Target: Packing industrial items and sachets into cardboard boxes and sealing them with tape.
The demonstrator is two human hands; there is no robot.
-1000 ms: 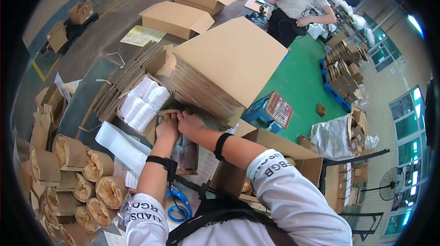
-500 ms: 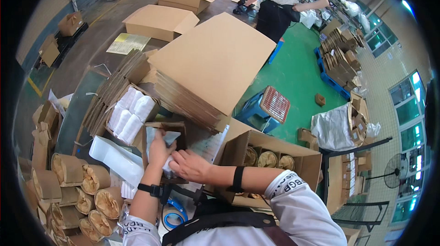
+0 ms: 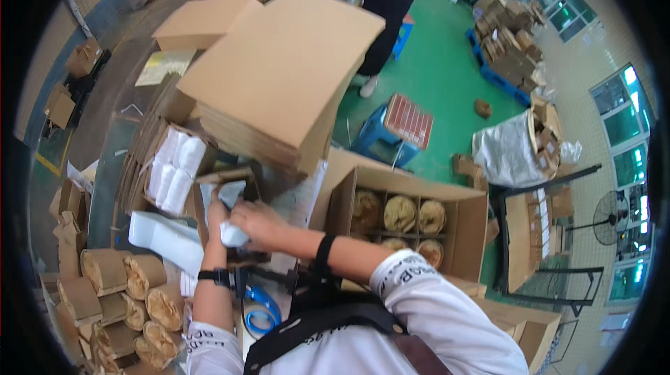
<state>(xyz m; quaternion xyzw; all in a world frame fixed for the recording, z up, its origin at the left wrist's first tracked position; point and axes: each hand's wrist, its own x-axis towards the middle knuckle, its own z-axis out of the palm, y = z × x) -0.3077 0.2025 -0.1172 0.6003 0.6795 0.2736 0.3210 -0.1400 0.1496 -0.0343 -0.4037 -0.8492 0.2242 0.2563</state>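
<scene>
In front of me, a white wrapped bundle (image 3: 233, 234) sits between my two hands. My right hand (image 3: 255, 225) closes its fingers on the bundle's right side. My left hand (image 3: 216, 213) is curled at its left, over the near side of a small open carton (image 3: 246, 177); its fingertips are partly hidden. A pale bluish sheet (image 3: 232, 193) shows beside the left fingers, at the carton's mouth. Just left of it stands a box packed with white wrapped rolls (image 3: 183, 153). A long white sheet of wrapping material (image 3: 164, 241) lies beside my left wrist.
Stacked flat cardboard (image 3: 286, 68) rises ahead. At right, a divided carton (image 3: 447, 204) holds paper-topped round items. Several brown-paper-wrapped cylinders (image 3: 105, 267) are piled at left. Blue tape (image 3: 262, 315) lies near my body. Beyond are a stool (image 3: 398, 127) and a standing person (image 3: 391, 12).
My view has shifted, so surroundings appear further left and higher. The white bundle now stands out more between my hands, nearer me. The co-worker's upper body has left the picture.
</scene>
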